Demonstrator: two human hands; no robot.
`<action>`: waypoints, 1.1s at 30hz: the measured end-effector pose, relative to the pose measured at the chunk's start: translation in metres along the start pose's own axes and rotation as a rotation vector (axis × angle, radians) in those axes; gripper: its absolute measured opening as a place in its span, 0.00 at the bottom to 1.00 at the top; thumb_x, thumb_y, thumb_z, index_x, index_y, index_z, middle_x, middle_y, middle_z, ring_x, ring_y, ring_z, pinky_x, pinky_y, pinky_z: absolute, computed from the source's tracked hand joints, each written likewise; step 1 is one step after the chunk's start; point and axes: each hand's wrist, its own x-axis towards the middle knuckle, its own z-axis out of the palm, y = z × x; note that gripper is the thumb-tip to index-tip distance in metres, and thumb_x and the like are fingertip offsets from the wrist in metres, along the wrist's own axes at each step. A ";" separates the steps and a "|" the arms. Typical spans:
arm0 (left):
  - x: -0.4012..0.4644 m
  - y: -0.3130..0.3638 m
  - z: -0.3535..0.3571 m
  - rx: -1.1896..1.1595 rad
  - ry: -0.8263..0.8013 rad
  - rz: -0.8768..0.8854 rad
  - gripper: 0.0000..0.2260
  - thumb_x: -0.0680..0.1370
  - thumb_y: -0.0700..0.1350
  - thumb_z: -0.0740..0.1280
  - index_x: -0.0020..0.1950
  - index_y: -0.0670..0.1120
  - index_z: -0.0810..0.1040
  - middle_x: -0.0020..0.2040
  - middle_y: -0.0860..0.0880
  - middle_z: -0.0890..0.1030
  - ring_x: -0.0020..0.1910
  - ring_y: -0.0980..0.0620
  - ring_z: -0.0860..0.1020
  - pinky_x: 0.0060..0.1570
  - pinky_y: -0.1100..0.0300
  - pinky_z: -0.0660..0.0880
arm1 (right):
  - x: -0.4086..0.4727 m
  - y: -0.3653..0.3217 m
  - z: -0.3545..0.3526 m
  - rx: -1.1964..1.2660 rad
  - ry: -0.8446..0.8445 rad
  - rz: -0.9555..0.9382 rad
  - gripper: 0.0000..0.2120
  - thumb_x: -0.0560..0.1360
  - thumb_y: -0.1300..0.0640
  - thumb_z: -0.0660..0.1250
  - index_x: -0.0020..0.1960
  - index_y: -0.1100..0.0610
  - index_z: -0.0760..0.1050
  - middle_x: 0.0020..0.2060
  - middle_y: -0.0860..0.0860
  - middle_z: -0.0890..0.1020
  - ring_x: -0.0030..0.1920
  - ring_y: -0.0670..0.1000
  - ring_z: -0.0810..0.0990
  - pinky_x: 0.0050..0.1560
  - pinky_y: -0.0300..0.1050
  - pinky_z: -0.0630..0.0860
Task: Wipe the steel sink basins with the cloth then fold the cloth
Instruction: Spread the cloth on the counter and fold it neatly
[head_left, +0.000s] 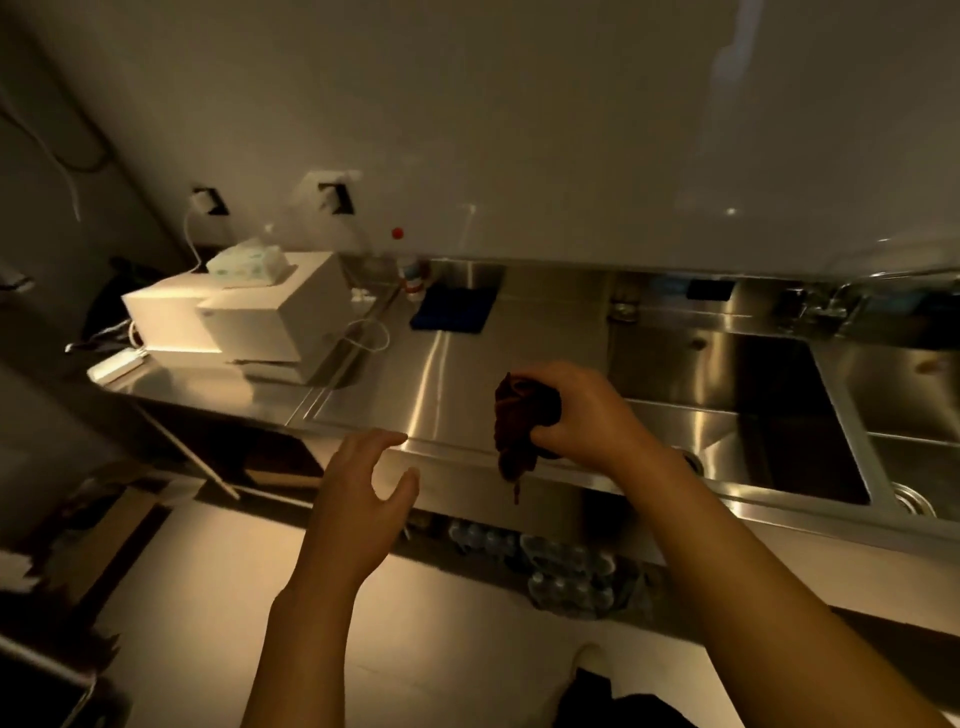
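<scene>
The right hand (587, 410) gripped the cloth (519, 426), fingers and thumb curled round a bunched upper portion. The cloth was dark, crumpled, and hung in a loose tail below the fist. It was held in the air above the front edge of the steel counter (447, 384), just left of the near basin (727, 395), and touched no surface that could be made out.

The left hand (363, 493) held nothing. Its fingers were spread and slightly bent, thumb apart from them, palm turned toward the cloth. It stood lower and to the left of the cloth, clear of it, over the counter's front lip.

The near basin was a deep steel well with a round drain (693, 462) partly hidden behind the right forearm. A second basin (909, 405) lay to its right, separated by a steel divider, with its own drain (914, 501) at the front. A tap (831, 306) stood at the back ledge between them; detail there was blurred.

On the counter's left end sat a white box (249, 317) with a tissue pack (247, 262) on top. A blue pad (454, 309) lay against the back ledge, beside a bottle (413, 278) with a red cap. Lighting was dim and warm.
</scene>
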 end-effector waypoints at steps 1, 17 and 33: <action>0.012 0.006 0.005 0.010 -0.007 0.035 0.17 0.80 0.47 0.72 0.68 0.58 0.76 0.65 0.60 0.72 0.62 0.65 0.73 0.58 0.66 0.71 | 0.008 0.006 -0.004 0.009 0.014 -0.004 0.32 0.69 0.62 0.76 0.72 0.50 0.74 0.63 0.50 0.79 0.64 0.49 0.76 0.56 0.33 0.69; 0.190 0.074 0.107 0.095 -0.160 0.133 0.26 0.79 0.50 0.73 0.75 0.57 0.70 0.71 0.58 0.71 0.68 0.60 0.70 0.65 0.58 0.70 | 0.127 0.105 -0.061 0.141 0.028 -0.002 0.34 0.69 0.62 0.76 0.72 0.47 0.73 0.64 0.47 0.78 0.62 0.45 0.76 0.58 0.37 0.73; 0.281 0.107 0.229 0.009 -0.501 0.302 0.19 0.78 0.49 0.74 0.65 0.62 0.73 0.59 0.60 0.76 0.58 0.66 0.75 0.52 0.67 0.71 | 0.117 0.173 -0.070 0.154 0.165 0.284 0.37 0.68 0.60 0.77 0.72 0.44 0.66 0.61 0.49 0.81 0.60 0.51 0.81 0.56 0.52 0.83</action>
